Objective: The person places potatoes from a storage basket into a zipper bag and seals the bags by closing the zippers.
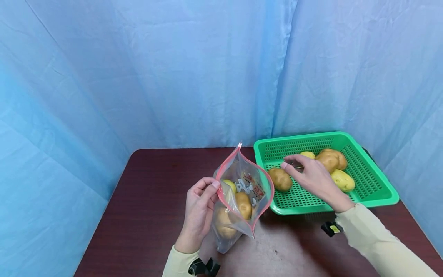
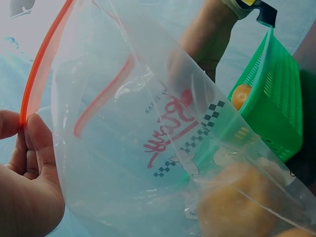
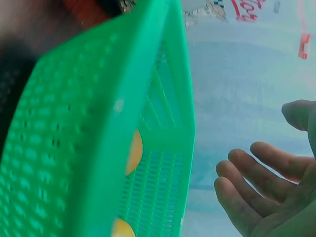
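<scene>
A clear zip bag (image 1: pixel 257 181) with a red-pink zip edge stands on the table, its mouth spread wide. Several potatoes (image 1: pixel 243 206) lie inside it. My left hand (image 1: pixel 200 209) pinches the bag's rim between thumb and fingers; the left wrist view shows the same grip on the orange-red zip strip (image 2: pixel 34 74). Over the green basket (image 1: pixel 377 184) hovers my right hand (image 1: pixel 313 179), fingers parted from the thumb and nothing between them. A brown potato (image 1: pixel 280 179) lies in the basket just left of that hand. In the right wrist view the fingers (image 3: pixel 261 173) are spread and loosely bent.
More potatoes, brown (image 1: pixel 330 159) and yellow (image 1: pixel 342 181), lie at the right of the basket. The dark red-brown table (image 1: pixel 152 200) extends to the left. A blue curtain (image 1: pixel 207 77) hangs behind and around it.
</scene>
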